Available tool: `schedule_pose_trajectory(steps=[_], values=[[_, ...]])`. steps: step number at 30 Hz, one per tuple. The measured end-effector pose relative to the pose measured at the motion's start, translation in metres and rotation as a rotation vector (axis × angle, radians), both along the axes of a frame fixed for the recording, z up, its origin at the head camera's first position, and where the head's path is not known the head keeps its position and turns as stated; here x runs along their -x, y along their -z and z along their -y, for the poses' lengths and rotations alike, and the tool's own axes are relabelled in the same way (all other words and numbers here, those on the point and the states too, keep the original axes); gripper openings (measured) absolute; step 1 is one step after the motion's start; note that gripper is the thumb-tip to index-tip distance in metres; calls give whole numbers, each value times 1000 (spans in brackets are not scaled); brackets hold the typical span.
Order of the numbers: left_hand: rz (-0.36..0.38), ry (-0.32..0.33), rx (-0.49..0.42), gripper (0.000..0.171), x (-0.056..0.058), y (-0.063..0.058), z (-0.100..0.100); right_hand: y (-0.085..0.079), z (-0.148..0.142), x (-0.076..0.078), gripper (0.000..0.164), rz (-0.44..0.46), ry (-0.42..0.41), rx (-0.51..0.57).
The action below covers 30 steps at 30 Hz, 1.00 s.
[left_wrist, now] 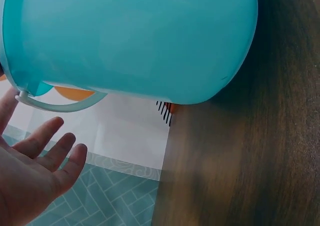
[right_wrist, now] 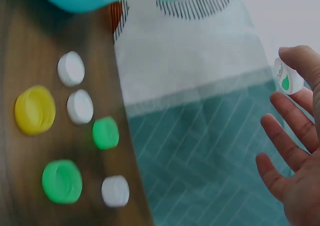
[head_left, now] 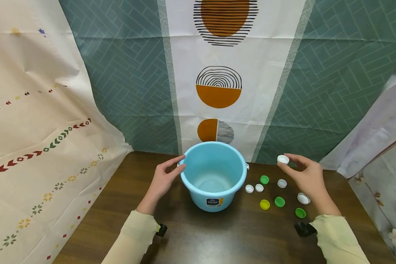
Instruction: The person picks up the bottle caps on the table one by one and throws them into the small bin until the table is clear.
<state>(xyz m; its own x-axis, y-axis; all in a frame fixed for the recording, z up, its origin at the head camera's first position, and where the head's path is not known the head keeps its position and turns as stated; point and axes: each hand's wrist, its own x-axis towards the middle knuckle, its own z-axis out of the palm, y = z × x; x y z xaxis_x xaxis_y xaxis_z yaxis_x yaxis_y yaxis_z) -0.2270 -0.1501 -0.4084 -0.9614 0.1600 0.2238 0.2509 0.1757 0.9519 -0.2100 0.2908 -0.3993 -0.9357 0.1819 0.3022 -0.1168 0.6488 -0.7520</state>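
My left hand [head_left: 164, 178] holds the left rim of a light blue bucket [head_left: 207, 196], thumb and index finger at the edge beside the handle joint. The other fingers spread apart below the rim in the left wrist view, near the bucket's curved handle [left_wrist: 65, 106]. To the right, my right hand [head_left: 308, 176] pinches a white bottle cap [head_left: 283, 159] between thumb and index finger, raised above the table. In the right wrist view this cap [right_wrist: 287, 77] shows a green mark on its top, and the remaining fingers are spread.
Several caps lie on the brown table [head_left: 244, 234] right of the bucket: white ones [head_left: 282, 183], green ones [head_left: 279, 201] and a yellow one [head_left: 265, 204]. A larger white cap [head_left: 303, 198] lies under my right wrist. Patterned cloth [head_left: 217, 51] hangs behind the table.
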Motion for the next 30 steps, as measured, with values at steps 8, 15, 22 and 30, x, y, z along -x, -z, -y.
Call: schedule_pose_trajectory(steps=[8,15,22,30], values=[[2,-10,-14,42,-1,4,1,-12,29,17,52,21,-108,48],[-10,-17,-21,41,-1,4,0,-11,56,33,53,-10,-166,54],[-23,-25,-14,40,0,4,-1,-14,84,41,50,-34,-231,68],[-27,-22,-18,40,2,3,-3,-24,117,49,51,-26,-293,101]])
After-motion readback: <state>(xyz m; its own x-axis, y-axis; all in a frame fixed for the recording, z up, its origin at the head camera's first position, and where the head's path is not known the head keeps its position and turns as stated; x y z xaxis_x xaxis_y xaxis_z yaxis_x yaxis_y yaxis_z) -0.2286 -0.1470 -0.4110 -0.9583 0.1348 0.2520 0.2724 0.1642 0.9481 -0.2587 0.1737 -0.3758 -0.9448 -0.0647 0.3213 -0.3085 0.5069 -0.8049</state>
